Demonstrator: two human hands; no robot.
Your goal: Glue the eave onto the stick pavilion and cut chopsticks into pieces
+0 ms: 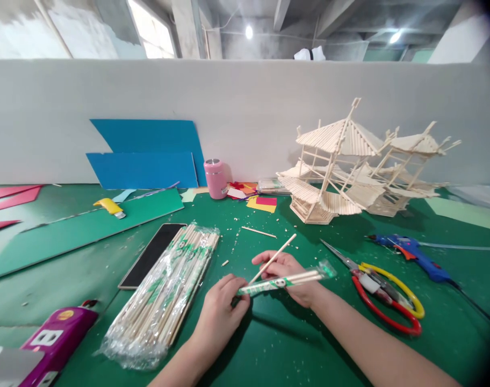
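Note:
My left hand [224,303] pinches one end of a slim printed packet of wrapped chopsticks [269,285], which slants up to the right across the front of my right wrist. In my right hand [283,266], fingers curled, is a single bare wooden stick [283,247]; its lower end comes close to the packet near my left fingers. To the left lies a large clear bag of wrapped chopsticks [164,290]. Beyond my hands a loose stick [259,231] and small wood scraps rest on the green table [245,344].
A pavilion model of sticks [337,177] stands at the back right. Scissors [374,285] and a blue glue gun [418,258] lie right. Further left are a dark flat panel [148,255], a yellow cutter [110,206] and a purple power strip [55,338]. A pink flask [215,180] stands behind.

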